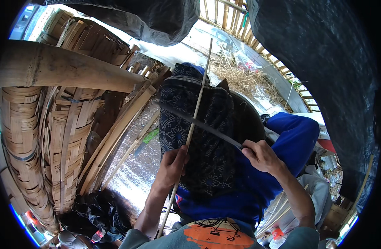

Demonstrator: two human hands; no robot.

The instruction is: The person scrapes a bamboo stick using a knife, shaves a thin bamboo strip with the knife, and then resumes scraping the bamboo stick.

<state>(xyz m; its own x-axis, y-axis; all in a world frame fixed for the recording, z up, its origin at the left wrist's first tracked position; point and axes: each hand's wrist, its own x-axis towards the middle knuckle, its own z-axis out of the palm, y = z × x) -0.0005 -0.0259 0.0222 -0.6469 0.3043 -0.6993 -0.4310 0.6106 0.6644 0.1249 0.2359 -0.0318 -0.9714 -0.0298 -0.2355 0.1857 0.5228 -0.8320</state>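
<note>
Left hand (170, 167): grip pinching strip, thumb uppermost. Strip (197, 103): one, pale, slender; runs through left grip, far end well beyond it, near end back beside forearm. Right hand (260, 155): grip closed on knife. Knife (215, 131): one, long, grey; crosses strip ahead of left grip, contact unclear. Cloth (174, 124): dark, patterned, beneath knife. Baskets (20, 124): woven, well left of left grip.

White dots pattern the navy cloth (172, 128); the strip (192, 128) is pale tan, the blade (217, 132) grey, trousers (292, 135) bright blue, shirt (174, 238) grey-green with orange print.
</note>
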